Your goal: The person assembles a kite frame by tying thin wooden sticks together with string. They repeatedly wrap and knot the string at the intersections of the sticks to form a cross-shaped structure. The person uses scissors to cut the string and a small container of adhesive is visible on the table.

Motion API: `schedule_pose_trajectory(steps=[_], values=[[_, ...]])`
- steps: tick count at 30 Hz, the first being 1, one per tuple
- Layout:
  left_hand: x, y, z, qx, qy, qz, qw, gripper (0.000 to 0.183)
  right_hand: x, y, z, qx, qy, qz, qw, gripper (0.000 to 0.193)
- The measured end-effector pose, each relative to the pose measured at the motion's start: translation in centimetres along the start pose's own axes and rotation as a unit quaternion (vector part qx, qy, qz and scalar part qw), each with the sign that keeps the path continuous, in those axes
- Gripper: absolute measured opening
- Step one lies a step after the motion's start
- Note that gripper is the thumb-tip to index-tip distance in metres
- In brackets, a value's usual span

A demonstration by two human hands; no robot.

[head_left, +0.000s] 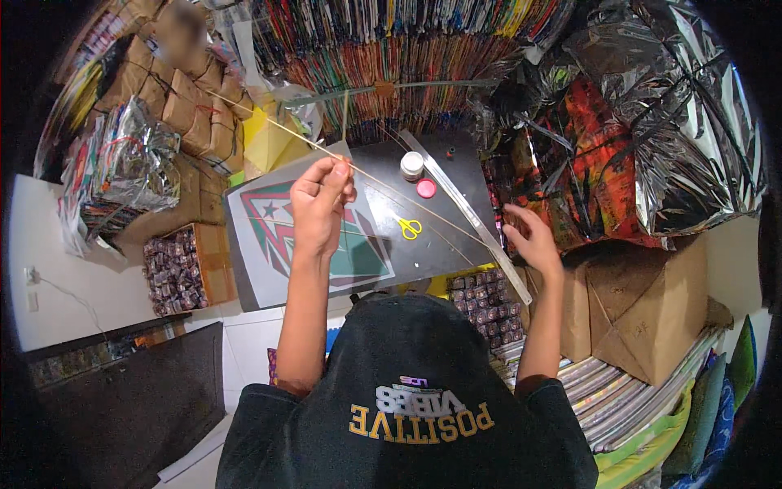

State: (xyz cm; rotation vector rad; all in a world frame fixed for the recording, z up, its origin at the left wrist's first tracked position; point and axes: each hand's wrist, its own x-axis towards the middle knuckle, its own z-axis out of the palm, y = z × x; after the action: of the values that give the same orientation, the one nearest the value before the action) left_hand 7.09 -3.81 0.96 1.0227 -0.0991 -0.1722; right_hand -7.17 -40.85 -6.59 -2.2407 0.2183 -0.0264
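My left hand (323,189) is raised over the table, fingertips pinched on a long thin bamboo stick (285,128). The stick slants from the upper left down toward the right side of the table. My right hand (533,238) hovers by the table's right edge, fingers apart and curved, holding nothing. Beneath my left hand lies a pale sheet with a green and maroon star design (358,265). Yellow-handled scissors (410,228), a white jar (412,165) and a pink lid (426,189) rest in the middle. A long metal ruler (456,204) lies slantwise near my right hand.
The dark table (383,155) is hemmed in by packed stacks of coloured sheets (391,65) behind it. Shiny black and foil wrapping (684,122) covers bundles at right, above a brown carton (648,310). Paper-wrapped parcels (191,114) and a box of small packets (173,269) stand at left.
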Motion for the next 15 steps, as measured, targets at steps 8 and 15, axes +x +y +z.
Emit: schedule_pose_trajectory(steps=[8,15], values=[[-0.7,-1.1,5.1,0.000,-0.040,-0.019,0.999,0.020,2.6,-9.8,9.1,0.061,0.105,-0.167,0.978,0.048],[-0.9,-1.8,6.0,0.012,-0.064,-0.029,0.997,0.022,3.4,-16.0,10.9,0.316,0.085,-0.201,0.923,0.044]])
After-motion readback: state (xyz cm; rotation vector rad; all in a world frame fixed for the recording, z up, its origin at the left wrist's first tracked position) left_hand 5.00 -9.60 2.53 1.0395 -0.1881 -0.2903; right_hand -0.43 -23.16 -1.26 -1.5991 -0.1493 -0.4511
